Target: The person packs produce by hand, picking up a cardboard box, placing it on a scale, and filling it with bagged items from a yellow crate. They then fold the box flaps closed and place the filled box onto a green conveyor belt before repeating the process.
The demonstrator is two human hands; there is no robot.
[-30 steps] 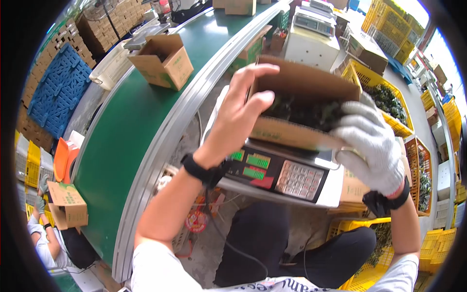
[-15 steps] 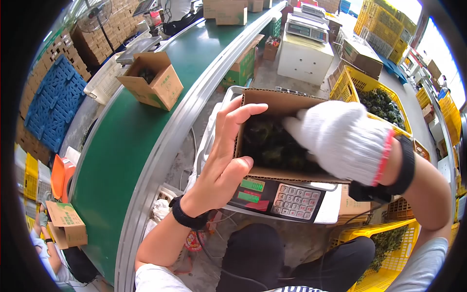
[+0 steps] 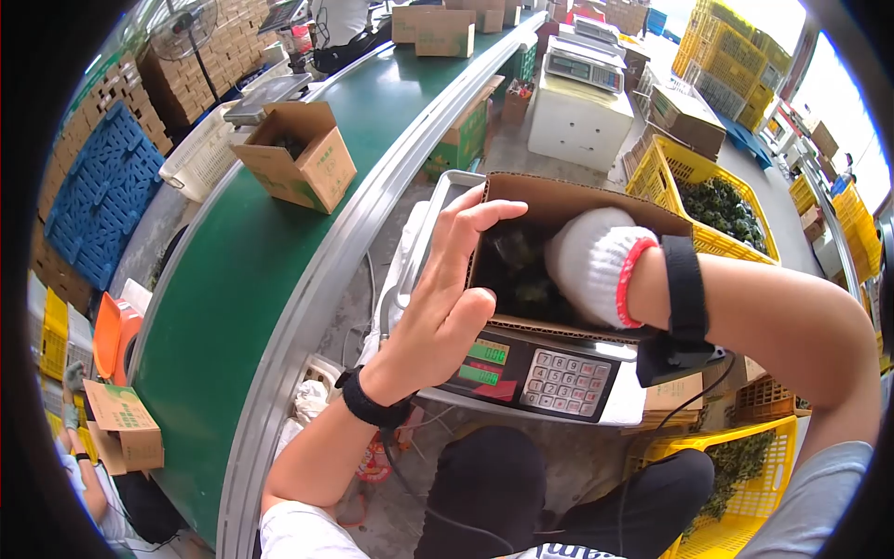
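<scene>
1. A green conveyor belt point(image 3: 233, 307) edged by a metal rail point(image 3: 372, 182) curved past the worker's left side, bearing a printed brown cardboard carton point(image 3: 326, 172). Beyond the workstation, a second scale point(image 3: 582, 70) sat on a white block point(image 3: 575, 121); a blue plastic pallet point(image 3: 102, 200) leaned at far left.
2. The right forearm point(image 3: 764, 293) and a black wrist-worn device point(image 3: 675, 361) crossed the right side of an open brown cardboard box point(image 3: 549, 197), which lay over a digital scale point(image 3: 566, 382) with green displays and a keypad.
3. Dark leafy contents point(image 3: 526, 284) lined the open box, and something dark showed inside the belt's carton. Green leafy produce point(image 3: 722, 207) filled part of a yellow plastic crate point(image 3: 663, 191) behind the scale; more greens point(image 3: 740, 461) lay in a lower yellow crate point(image 3: 778, 484).
4. The bare left hand point(image 3: 430, 312) curved against the box's left edge, its thumb and forefinger spread apart.
5. The right hand point(image 3: 591, 265), in a white knit glove with a red cuff, reached down inside the box. Its fingers were hidden, so whether they pinched anything could not be told.
6. Shadow blurred the box's contents. A co-worker point(image 3: 93, 484) at lower left, beside another carton point(image 3: 130, 430), was cut off by the dark lens border.
</scene>
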